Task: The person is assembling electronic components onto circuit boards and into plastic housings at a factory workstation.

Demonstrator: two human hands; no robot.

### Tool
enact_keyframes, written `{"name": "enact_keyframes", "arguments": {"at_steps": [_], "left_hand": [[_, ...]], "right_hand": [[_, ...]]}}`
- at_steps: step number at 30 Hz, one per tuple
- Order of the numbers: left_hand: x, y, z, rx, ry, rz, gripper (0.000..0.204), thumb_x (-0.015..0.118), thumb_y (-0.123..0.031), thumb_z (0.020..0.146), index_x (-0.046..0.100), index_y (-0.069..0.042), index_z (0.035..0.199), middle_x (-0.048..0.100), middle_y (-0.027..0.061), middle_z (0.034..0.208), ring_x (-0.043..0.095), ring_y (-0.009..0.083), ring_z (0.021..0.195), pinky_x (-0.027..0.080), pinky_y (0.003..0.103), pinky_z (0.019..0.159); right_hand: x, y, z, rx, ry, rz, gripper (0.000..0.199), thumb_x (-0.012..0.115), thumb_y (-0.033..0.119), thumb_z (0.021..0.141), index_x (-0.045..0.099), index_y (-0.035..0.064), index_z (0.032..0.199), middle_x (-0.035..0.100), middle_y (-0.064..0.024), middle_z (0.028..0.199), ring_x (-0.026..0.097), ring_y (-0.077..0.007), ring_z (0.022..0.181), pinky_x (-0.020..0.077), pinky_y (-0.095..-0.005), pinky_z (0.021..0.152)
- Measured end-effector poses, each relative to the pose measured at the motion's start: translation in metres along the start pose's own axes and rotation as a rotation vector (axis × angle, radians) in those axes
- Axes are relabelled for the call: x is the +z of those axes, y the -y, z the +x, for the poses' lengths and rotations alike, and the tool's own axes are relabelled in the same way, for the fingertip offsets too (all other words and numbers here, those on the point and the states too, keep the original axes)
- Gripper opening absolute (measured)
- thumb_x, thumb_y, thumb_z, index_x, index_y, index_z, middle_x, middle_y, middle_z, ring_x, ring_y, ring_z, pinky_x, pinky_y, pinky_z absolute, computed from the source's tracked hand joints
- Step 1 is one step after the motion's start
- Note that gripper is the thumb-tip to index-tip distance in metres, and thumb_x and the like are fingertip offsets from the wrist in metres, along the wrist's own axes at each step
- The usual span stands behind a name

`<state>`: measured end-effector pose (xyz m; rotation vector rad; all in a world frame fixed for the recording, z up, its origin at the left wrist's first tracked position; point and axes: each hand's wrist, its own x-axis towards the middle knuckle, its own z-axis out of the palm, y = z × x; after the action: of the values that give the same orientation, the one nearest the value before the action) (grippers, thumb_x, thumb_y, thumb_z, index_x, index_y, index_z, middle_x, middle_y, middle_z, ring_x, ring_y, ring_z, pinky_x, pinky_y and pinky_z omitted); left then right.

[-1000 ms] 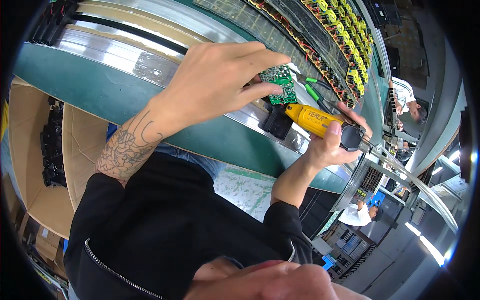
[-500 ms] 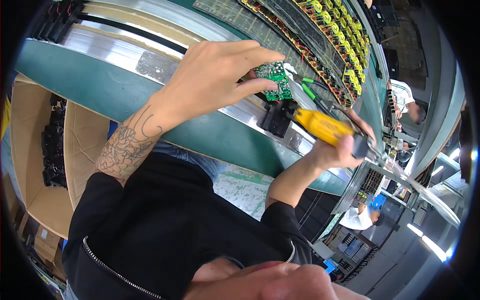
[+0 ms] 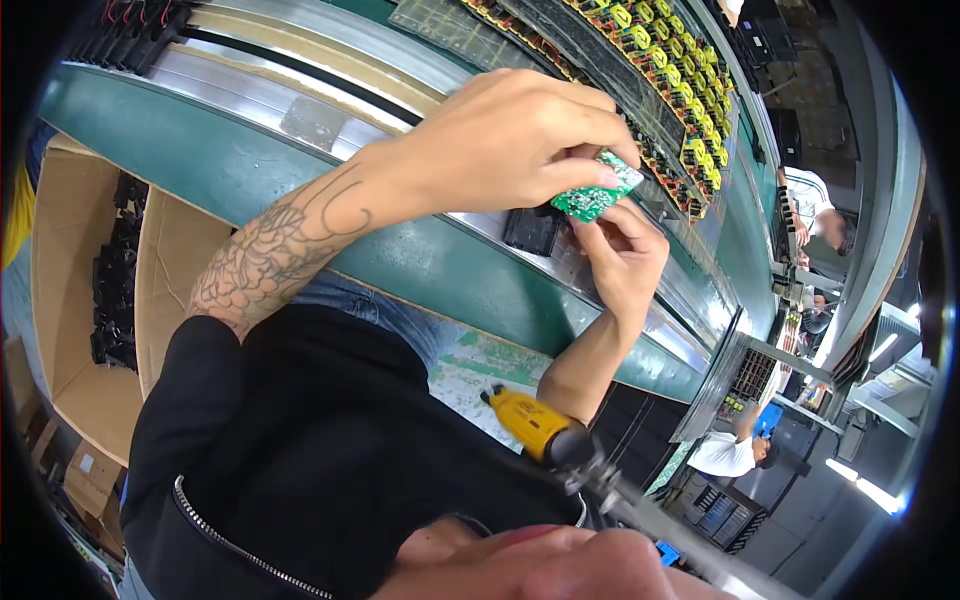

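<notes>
A small green circuit board (image 3: 592,200) is tilted in the grip of my left hand (image 3: 530,140), thumb on its soldered face and fingers behind its far edge. From the right, my right hand (image 3: 630,258) pinches around the board's near lower edge; its fingertips are partly hidden behind the board. Just below lies an open black plastic case (image 3: 535,230) on the metal rail. A yellow pneumatic-looking power tool (image 3: 530,420) hangs free on its hose, nearer to me than my right forearm.
Rows of yellow-and-black components (image 3: 650,40) fill the far side of the bench. Black cases with red wires (image 3: 125,35) stand at the far left. A cardboard box (image 3: 70,330) with black parts is on the left. Co-workers (image 3: 720,453) are at the right.
My right hand has let go of the yellow tool, which now hangs nearer to me, and has come up to the circuit board. The left hand and board have moved right and tilted.
</notes>
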<state>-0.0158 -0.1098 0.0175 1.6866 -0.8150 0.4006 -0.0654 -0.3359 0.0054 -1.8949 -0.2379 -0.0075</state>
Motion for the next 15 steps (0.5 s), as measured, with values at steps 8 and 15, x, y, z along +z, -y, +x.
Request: {"name": "enact_keyframes", "arguments": {"at_steps": [8, 15], "left_hand": [[0.003, 0.009, -0.001, -0.048, -0.073, 0.016, 0.016, 0.072, -0.004, 0.084, 0.073, -0.003, 0.099, 0.062, 0.0018, 0.079, 0.049, 0.0084, 0.059, 0.040, 0.021, 0.051], [-0.004, 0.015, -0.006, -0.167, -0.108, -0.055, 0.015, 0.073, -0.004, 0.083, 0.072, -0.003, 0.099, 0.061, 0.0026, 0.075, 0.049, 0.0084, 0.057, 0.041, 0.021, 0.050]], "right_hand": [[0.012, 0.006, 0.005, -0.043, -0.016, -0.026, 0.011, 0.070, -0.010, 0.078, 0.069, -0.0056, 0.088, 0.065, -0.0051, 0.084, 0.045, -0.0078, 0.061, 0.0355, -0.0182, 0.055], [0.025, 0.011, 0.009, -0.125, -0.104, -0.178, 0.012, 0.072, -0.009, 0.077, 0.071, -0.0045, 0.088, 0.065, -0.0044, 0.080, 0.045, -0.0079, 0.059, 0.0352, -0.0189, 0.054]]}}
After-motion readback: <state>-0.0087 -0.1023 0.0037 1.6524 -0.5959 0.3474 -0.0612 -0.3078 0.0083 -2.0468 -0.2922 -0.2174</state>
